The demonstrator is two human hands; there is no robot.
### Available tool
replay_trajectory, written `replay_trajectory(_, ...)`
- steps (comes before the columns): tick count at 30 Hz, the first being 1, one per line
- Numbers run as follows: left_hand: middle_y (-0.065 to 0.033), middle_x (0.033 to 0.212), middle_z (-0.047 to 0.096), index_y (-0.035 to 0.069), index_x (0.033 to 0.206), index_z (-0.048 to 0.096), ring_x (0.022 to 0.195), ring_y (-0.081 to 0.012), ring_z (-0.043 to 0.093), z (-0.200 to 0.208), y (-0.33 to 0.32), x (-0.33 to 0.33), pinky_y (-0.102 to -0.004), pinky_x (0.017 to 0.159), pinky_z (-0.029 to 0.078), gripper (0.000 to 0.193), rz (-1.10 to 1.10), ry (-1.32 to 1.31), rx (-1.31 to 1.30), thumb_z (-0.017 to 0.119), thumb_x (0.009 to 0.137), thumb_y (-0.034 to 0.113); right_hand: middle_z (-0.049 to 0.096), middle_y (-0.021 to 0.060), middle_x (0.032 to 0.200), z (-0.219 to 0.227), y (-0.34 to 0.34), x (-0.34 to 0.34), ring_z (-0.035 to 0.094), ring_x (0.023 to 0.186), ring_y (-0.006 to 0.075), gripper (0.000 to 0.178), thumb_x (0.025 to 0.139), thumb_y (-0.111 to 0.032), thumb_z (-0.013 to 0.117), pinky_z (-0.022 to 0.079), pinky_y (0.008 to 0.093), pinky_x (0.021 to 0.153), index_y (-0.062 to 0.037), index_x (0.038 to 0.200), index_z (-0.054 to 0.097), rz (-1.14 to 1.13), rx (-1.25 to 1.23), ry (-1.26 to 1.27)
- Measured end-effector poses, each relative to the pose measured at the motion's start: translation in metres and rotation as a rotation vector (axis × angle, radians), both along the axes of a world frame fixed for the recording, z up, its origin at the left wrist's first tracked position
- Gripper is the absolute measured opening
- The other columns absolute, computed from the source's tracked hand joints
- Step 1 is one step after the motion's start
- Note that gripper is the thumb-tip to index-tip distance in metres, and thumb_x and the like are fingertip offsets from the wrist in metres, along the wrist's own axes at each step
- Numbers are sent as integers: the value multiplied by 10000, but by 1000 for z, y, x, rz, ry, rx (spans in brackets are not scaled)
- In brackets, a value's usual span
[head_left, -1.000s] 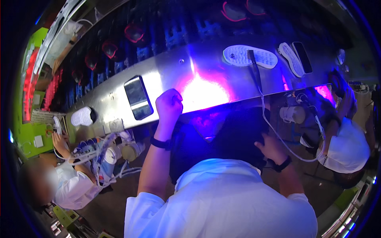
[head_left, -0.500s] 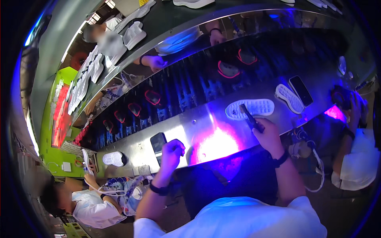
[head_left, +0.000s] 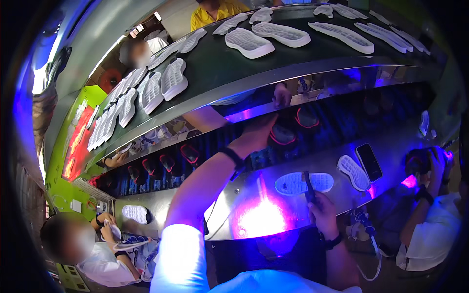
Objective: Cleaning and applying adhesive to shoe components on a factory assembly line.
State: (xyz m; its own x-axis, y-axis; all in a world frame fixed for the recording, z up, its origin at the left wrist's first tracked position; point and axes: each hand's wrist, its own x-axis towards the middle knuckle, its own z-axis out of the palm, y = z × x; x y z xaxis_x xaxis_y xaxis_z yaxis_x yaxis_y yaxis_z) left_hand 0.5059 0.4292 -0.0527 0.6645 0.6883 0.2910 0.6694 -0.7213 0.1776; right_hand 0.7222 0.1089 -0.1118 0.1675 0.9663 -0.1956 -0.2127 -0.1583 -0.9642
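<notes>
A dark conveyor belt (head_left: 220, 58) arcs across the far side of the scene, carrying rows of pale shoe soles (head_left: 248, 42) laid flat from left to right. Below it, a shadowed lower tier lit in blue holds shoes with glowing red-pink rims (head_left: 282, 134). Nearer, a shiny metal bench (head_left: 205, 207) runs left to right, washed by a magenta glare at its middle. On the bench lie a white sole (head_left: 297, 183) at centre, a second white sole (head_left: 353, 173) to its right with a dark phone (head_left: 369, 162) just beside it, and another white sole (head_left: 135, 213) far to the left. Co-workers in white shirts sit at both ends, one at the lower left (head_left: 105, 259), one at the right (head_left: 430, 234).

The person's left arm stretches far forward over the bench, the left hand (head_left: 259, 134) reaching into the lower tier near a red-rimmed shoe; whether its fingers are closed cannot be told. The right hand (head_left: 322, 207), wrist banded in black, is closed around a dark slim tool (head_left: 309, 186) whose tip rests on the centre sole.
</notes>
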Motion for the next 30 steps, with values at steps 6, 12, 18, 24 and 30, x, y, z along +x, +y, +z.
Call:
replay_trajectory(6, -157, 1267, 613, 96, 1253, 625, 1189, -364, 620, 3, 18, 29, -445, 984, 542, 658, -142, 462, -8, 855, 636, 119, 636, 16, 844, -8, 1, -1, 553, 565, 60, 395, 963, 31, 627, 442, 233, 481, -1, 1352, 565, 6, -5, 5)
replay_trajectory(12, -154, 1150, 634, 91, 1152, 647, 1071, -365, 650, 46, 10, -26, -438, 881, 548, 543, -189, 414, 25, 847, 651, 152, 647, 14, 845, -5, 4, 1, 549, 574, 54, 426, 950, 43, 646, 440, 230, 487, -3, 1366, 564, -3, -2, -17)
replay_trajectory(18, -164, 1079, 699, 89, 1147, 669, 975, -287, 668, 5, 58, -148, -382, 886, 520, 273, 58, -271, -622, 688, 887, 171, 663, 14, 867, -5, 6, 1, 541, 572, 47, 436, 950, 39, 651, 431, 227, 483, -3, 1374, 560, 28, 16, -13)
replay_trajectory(24, -138, 1117, 684, 94, 1169, 661, 1056, -284, 659, 10, 35, -180, -360, 944, 511, 246, 180, -122, -563, 599, 954, 197, 664, 13, 872, -1, 2, 3, 533, 569, 46, 430, 950, 40, 648, 418, 225, 479, -1, 1369, 563, -4, -31, 2)
replay_trajectory(30, -158, 1334, 575, 74, 1330, 574, 1235, -377, 585, 2, 24, -208, -423, 1042, 503, 620, 43, 612, -122, 753, 737, 45, 653, 16, 863, -7, 3, 2, 528, 571, 44, 430, 949, 39, 651, 416, 226, 479, -5, 1367, 559, -17, -24, -9)
